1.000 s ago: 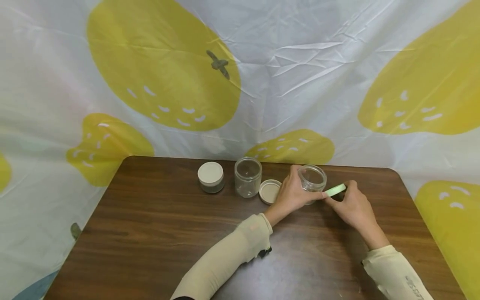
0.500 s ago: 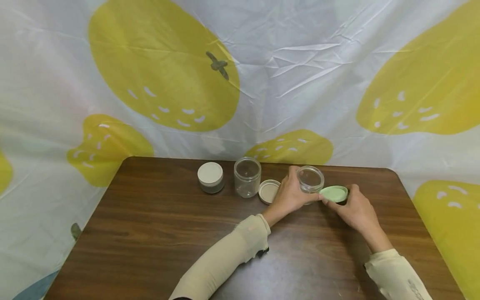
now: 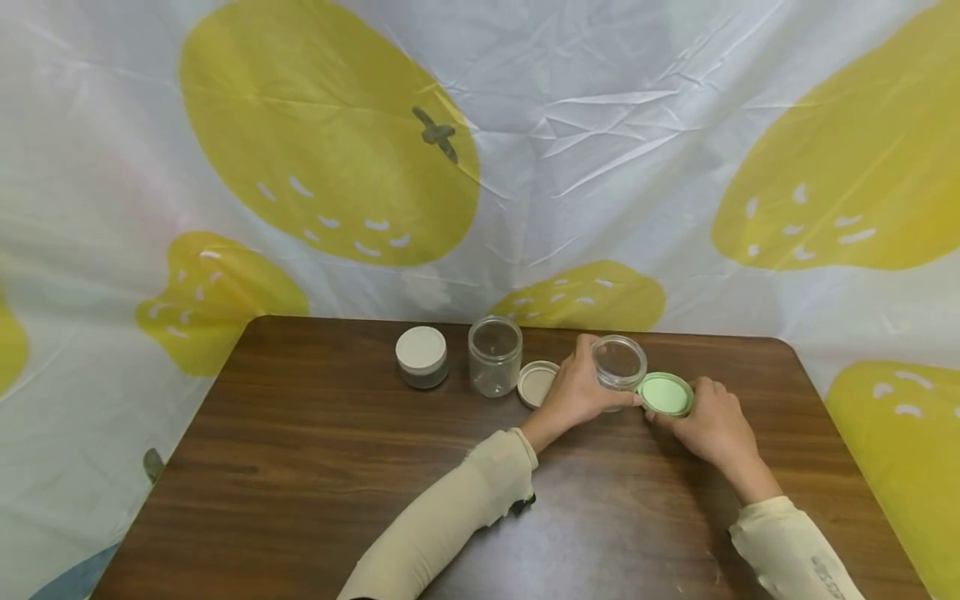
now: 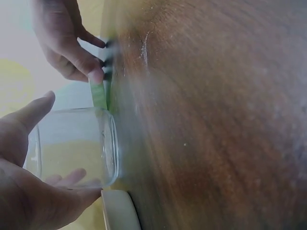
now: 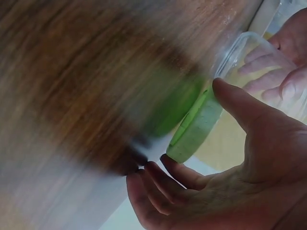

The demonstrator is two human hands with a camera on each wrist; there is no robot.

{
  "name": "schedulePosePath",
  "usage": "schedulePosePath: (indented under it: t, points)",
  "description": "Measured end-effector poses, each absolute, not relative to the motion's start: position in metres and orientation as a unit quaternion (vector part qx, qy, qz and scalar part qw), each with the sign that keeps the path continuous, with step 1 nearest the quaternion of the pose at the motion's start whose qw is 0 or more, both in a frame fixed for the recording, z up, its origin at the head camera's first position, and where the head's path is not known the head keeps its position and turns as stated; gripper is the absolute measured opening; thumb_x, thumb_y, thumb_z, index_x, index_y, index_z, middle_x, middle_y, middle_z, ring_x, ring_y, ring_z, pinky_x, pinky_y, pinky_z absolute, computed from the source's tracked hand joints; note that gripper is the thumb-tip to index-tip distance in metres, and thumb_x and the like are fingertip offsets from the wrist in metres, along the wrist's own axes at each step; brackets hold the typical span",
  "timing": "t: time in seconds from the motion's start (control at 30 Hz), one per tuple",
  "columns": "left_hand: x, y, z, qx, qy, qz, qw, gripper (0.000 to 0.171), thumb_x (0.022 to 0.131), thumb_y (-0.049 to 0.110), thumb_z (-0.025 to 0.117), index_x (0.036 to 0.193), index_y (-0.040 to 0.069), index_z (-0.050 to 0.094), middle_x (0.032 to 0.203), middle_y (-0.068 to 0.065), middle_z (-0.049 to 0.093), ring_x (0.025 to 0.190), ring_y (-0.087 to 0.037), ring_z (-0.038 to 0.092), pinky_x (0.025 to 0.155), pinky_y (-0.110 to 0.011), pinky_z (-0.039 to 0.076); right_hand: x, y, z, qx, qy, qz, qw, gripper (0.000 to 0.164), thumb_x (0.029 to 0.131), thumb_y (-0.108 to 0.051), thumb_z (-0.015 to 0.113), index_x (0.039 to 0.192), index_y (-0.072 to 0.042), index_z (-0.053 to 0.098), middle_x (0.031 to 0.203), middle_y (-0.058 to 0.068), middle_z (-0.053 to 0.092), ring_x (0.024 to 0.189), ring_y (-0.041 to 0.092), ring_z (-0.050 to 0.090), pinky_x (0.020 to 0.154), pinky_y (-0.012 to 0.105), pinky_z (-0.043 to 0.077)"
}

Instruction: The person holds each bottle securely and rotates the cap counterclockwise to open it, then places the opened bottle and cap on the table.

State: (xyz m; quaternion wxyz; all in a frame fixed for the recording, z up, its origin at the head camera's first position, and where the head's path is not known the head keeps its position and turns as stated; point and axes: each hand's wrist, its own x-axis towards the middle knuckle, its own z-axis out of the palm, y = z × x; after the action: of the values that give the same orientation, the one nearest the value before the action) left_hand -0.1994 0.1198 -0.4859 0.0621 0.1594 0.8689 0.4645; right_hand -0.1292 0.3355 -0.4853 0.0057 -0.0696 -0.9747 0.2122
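Observation:
My left hand [image 3: 581, 385] holds a clear jar [image 3: 619, 372] with no lid on it, thumb and fingers on opposite sides of its wall. Just right of the jar, my right hand [image 3: 716, 421] pinches a round green lid [image 3: 666, 394] by its edge. The right wrist view shows the thumb at one end of the lid [image 5: 194, 132] and the index finger at the other, low over the table. There the remaining fingertips come down at the wood. In the left wrist view the green lid [image 4: 99, 95] is edge-on beside the jar [image 4: 76, 139].
A beige lid [image 3: 534, 382] lies by my left wrist, partly covered by it. Further left stand a taller clear jar [image 3: 495, 367] without a lid and a short jar [image 3: 422, 356] with a white lid. A fruit-print cloth [image 3: 600, 167] hangs behind the brown table [image 3: 315, 475].
The green lid has turned from nearly edge-on to lying flatter and sits slightly lower, still in my right hand. My left hand and the jar have barely shifted.

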Motion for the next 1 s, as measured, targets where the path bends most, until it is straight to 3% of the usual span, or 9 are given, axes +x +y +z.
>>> schedulePosePath:
  t: [0.47, 1.0]
  points:
    - [-0.1973, 0.1175, -0.4851, 0.167, 0.869, 0.462, 0.060, 0.097, 0.070, 0.043, 0.098, 0.145, 0.019, 0.042, 0.142, -0.005, 0.067, 0.125, -0.022, 0.067, 0.097, -0.032, 0.055, -0.1252, 0.3317, -0.4903, -0.069, -0.982, 0.175, -0.004, 0.086, 0.082, -0.052, 0.084, 0.125, 0.016, 0.052, 0.121, 0.039, 0.055, 0.115, 0.060, 0.050, 0.081, 0.067, 0.048]
    - [-0.1956, 0.1191, -0.4865, 0.154, 0.881, 0.444, 0.052, 0.097, 0.069, 0.048, 0.097, 0.145, 0.021, 0.042, 0.140, -0.005, 0.063, 0.123, -0.019, 0.065, 0.097, -0.031, 0.055, -0.1222, 0.3275, -0.4908, -0.071, -0.983, 0.167, -0.005, 0.088, 0.085, -0.053, 0.081, 0.133, 0.014, 0.051, 0.128, 0.041, 0.052, 0.117, 0.063, 0.047, 0.083, 0.069, 0.046]
